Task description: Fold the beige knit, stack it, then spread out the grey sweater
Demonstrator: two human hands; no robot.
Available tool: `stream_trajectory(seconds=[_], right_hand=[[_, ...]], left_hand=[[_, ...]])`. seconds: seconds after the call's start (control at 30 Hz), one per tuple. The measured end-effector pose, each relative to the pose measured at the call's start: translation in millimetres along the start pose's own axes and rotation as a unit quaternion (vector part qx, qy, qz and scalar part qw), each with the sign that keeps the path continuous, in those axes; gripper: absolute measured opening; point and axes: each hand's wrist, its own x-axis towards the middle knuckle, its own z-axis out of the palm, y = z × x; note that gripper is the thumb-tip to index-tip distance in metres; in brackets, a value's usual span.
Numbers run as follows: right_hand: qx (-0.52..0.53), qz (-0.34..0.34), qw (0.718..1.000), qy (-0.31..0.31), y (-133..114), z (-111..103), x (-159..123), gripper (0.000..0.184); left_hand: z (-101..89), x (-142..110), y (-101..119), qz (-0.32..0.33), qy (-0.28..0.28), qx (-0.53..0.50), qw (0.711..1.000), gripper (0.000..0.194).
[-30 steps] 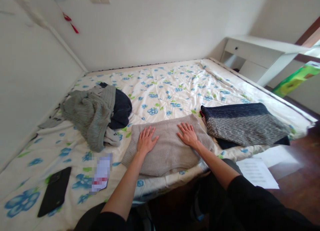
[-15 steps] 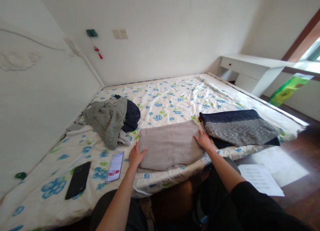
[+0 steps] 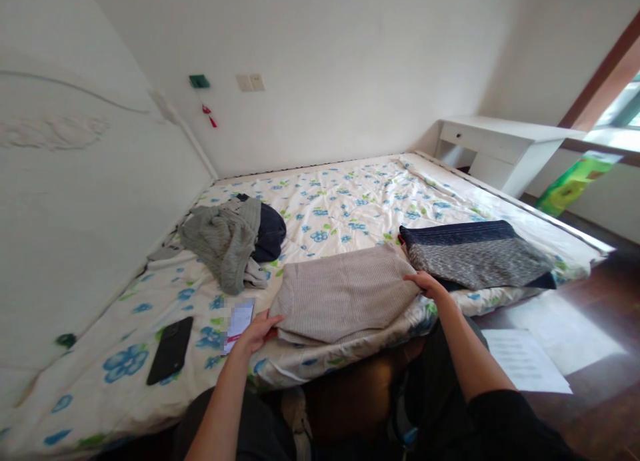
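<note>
A folded beige ribbed sweater [image 3: 345, 291] lies near the front edge of the bed. My left hand [image 3: 261, 331] pinches its front left corner. At the right edge, my right hand [image 3: 426, 282] grips the knit between thumb and fingers, and the fabric there is pulled outward. Just right of it is a folded garment in dark blue and speckled grey [image 3: 480, 256]. A phone with a lit screen [image 3: 243, 314] lies beside my left hand, partly hidden by it.
A crumpled heap of grey and dark clothes [image 3: 227, 244] sits on the left of the flowered bedsheet [image 3: 325, 208]. A black phone [image 3: 170, 351] lies at the front left. Papers [image 3: 525, 361] are on the floor at right; a white desk [image 3: 495, 141] stands behind.
Both hands have gone from lying on the sweater's sides to gripping it. The left hand moved toward the front corner, the right hand outward, and the sweater's edges are pulled out.
</note>
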Motion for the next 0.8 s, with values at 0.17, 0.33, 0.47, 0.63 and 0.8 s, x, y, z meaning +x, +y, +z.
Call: stream_trajectory(seconds=[0.17,0.33,0.47,0.63,0.8], right_hand=[[-0.19,-0.014,0.978,0.09,2.8,19.1,-23.8,0.05],[-0.363,-0.2,0.891,0.187,-26.0,83.4,-54.6,0.074],[-0.358,-0.296,0.882,0.082,-73.9,140.9,-53.3,0.071],[-0.351,-0.316,0.881,-0.022,-96.0,199.8,-42.7,0.073],[-0.364,-0.314,0.876,-0.034,-71.4,226.2,-41.4,0.076]], left_hand=[[-6.4,13.9,-12.5,0.074,0.055,0.322,0.942,0.057],[7.9,39.0,-6.6,0.131,0.179,0.484,0.846,0.077],[39.8,56.9,8.7,0.263,0.189,0.489,0.81,0.076],[85.3,68.3,5.0,0.344,0.14,0.474,0.798,0.066],[123.7,80.6,-3.9,0.376,0.122,0.478,0.784,0.062]])
